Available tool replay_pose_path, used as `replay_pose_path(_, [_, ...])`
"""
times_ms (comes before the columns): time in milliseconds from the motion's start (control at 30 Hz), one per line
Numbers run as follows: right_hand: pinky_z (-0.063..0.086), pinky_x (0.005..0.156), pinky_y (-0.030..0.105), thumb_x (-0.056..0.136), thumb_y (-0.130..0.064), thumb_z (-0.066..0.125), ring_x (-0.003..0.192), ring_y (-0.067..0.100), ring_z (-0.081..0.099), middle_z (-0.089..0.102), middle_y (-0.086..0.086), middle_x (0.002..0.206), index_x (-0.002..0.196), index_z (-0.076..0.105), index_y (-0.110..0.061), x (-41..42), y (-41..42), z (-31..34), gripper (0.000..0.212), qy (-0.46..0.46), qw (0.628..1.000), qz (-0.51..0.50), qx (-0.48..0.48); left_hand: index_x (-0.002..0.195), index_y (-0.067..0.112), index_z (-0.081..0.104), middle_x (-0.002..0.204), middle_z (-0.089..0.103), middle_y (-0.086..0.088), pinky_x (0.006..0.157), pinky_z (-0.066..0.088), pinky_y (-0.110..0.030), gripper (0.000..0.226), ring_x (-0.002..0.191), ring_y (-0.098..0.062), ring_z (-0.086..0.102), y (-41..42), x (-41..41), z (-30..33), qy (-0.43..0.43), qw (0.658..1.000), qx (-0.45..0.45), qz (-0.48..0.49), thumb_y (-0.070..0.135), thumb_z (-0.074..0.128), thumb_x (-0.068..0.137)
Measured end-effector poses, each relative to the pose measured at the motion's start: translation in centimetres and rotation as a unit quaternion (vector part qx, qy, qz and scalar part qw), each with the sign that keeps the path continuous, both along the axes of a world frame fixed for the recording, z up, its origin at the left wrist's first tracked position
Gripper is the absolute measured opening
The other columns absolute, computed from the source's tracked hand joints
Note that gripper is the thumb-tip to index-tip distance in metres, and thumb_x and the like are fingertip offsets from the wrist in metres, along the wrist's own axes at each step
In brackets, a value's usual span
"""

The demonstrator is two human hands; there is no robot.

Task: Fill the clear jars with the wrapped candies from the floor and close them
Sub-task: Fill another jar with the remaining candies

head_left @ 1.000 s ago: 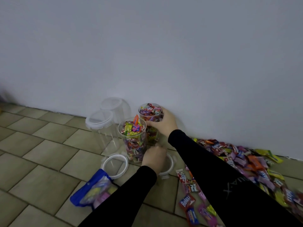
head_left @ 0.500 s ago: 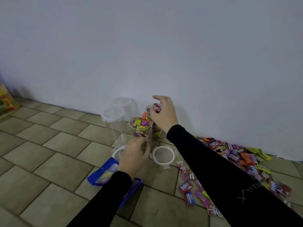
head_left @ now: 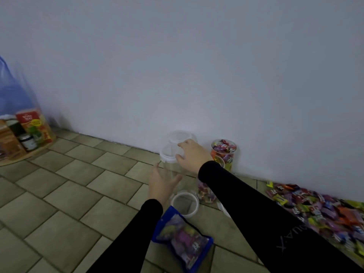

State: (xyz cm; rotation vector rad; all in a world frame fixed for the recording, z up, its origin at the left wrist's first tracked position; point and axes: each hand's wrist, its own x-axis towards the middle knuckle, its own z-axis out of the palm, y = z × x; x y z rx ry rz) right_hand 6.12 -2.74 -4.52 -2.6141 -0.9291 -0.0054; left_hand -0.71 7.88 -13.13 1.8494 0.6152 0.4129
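Here your right hand (head_left: 192, 154) sits on the white lid (head_left: 170, 153) of an empty jar (head_left: 173, 174) standing on the floor (head_left: 78, 194) near the wall (head_left: 197, 66), its fingers (head_left: 182, 144) curled over the lid's near edge. Your left hand (head_left: 162, 184) is at the jar's clear side lower down, fingers spread and fairly straight; whether the palm touches the plastic I cannot tell. A second lidded jar (head_left: 180, 135) stands just behind the first, against the wall, and looks empty too.

To the right, a full jar (head_left: 224, 152) of candies stands open-topped by the wall. Another filled jar (head_left: 206, 192) is just in front of it, mostly hidden by your right sleeve (head_left: 256, 209). A loose lid (head_left: 185, 203) lies on the floor just ahead of your left sleeve (head_left: 128, 239), and part of another white rim (head_left: 223, 208) shows under your right arm.

A blue bag (head_left: 183, 237) of sweets lies between your arms, its corner touching the loose lid. The pile of candies (head_left: 315, 207) spreads along the wall at the far right. Well away on the left, boxes (head_left: 29, 133) and a dark small jar (head_left: 27, 142) sit beside a bluish plastic bag (head_left: 11, 91).
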Motion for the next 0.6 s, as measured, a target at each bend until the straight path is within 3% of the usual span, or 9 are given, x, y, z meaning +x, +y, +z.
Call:
replay_pose_path(67, [0.04, 0.103, 0.038, 0.099, -0.034, 0.039, 0.124, 0.03, 0.048, 0.042, 0.012, 0.142, 0.137, 0.048, -0.01, 0.3, 0.4, -0.2, 0.046, -0.012, 0.999, -0.009, -0.041, 0.143, 0.012, 0.034, 0.107, 0.049, 0.014, 0.068, 0.044, -0.005, 0.082, 0.086, 0.009, 0.052, 0.3, 0.7, 0.1, -0.017, 0.999, -0.017, -0.045, 0.014, 0.081, 0.076])
replay_pose_path(167, [0.04, 0.102, 0.038, 0.1, -0.034, 0.035, 0.122, 0.029, 0.05, 0.048, 0.013, 0.138, 0.13, 0.054, -0.01, 0.1, 0.9, -0.5, 0.044, -0.016, 0.998, -0.016, -0.055, 0.13, 0.014, 0.039, 0.098, 0.043, 0.016, 0.054, 0.041, -0.004, 0.061, 0.075, 0.015, 0.042, 0.8, 1.5, -0.5, -0.027, 0.996, -0.039, -0.077, 0.008, 0.076, 0.081])
replay_pose_path(267, [0.04, 0.102, 0.037, 0.1, -0.034, 0.037, 0.121, 0.029, 0.05, 0.048, 0.014, 0.136, 0.128, 0.056, -0.008, -0.1, 0.9, -0.7, 0.042, 0.0, 0.999, -0.018, -0.031, 0.128, 0.016, 0.039, 0.103, 0.042, 0.016, 0.055, 0.041, -0.004, 0.054, 0.08, 0.012, 0.043, 1.2, 1.8, -1.2, -0.049, 0.995, -0.045, -0.077, 0.012, 0.072, 0.085])
replay_pose_path(333, [0.038, 0.103, 0.034, 0.1, -0.034, 0.04, 0.126, 0.027, 0.046, 0.046, 0.015, 0.139, 0.13, 0.055, -0.009, -0.4, 0.7, -0.7, 0.042, 0.006, 1.0, -0.01, -0.012, 0.131, 0.015, 0.04, 0.109, 0.046, 0.015, 0.067, 0.04, -0.003, 0.057, 0.088, 0.005, 0.049, 1.2, 1.3, -1.3, -0.072, 0.995, -0.031, -0.058, 0.017, 0.074, 0.085])
replay_pose_path(433, [0.026, 0.109, 0.026, 0.098, -0.035, 0.046, 0.136, 0.019, 0.037, 0.039, 0.007, 0.149, 0.137, 0.052, -0.016, -1.3, 0.1, 0.0, 0.044, 0.017, 0.997, 0.0, 0.079, 0.137, 0.02, 0.038, 0.126, 0.046, 0.007, 0.089, 0.039, -0.022, 0.072, 0.114, -0.007, 0.045, 2.0, 0.5, -1.3, -0.118, 0.992, 0.023, -0.025, 0.03, 0.079, 0.079])
replay_pose_path(533, [0.024, 0.108, 0.021, 0.097, -0.034, 0.051, 0.134, 0.014, 0.039, 0.044, 0.002, 0.146, 0.132, 0.057, -0.017, -2.4, -1.1, 1.0, 0.04, 0.008, 0.981, 0.002, 0.191, 0.137, 0.023, 0.038, 0.121, 0.043, 0.004, 0.093, 0.041, -0.023, 0.08, 0.109, -0.004, 0.043, 2.5, 0.0, -0.4, -0.191, 0.976, 0.105, -0.007, 0.03, 0.084, 0.072])
replay_pose_path(600, [0.028, 0.105, 0.02, 0.096, -0.035, 0.053, 0.128, 0.01, 0.044, 0.052, 0.0, 0.137, 0.127, 0.061, -0.018, -3.4, -2.3, 1.4, 0.036, -0.009, 0.966, 0.0, 0.259, 0.135, 0.034, 0.036, 0.119, 0.04, 0.006, 0.085, 0.04, -0.011, 0.08, 0.101, 0.005, 0.044, 1.9, -0.9, 1.2, -0.23, 0.965, 0.125, -0.02, 0.036, 0.082, 0.07])
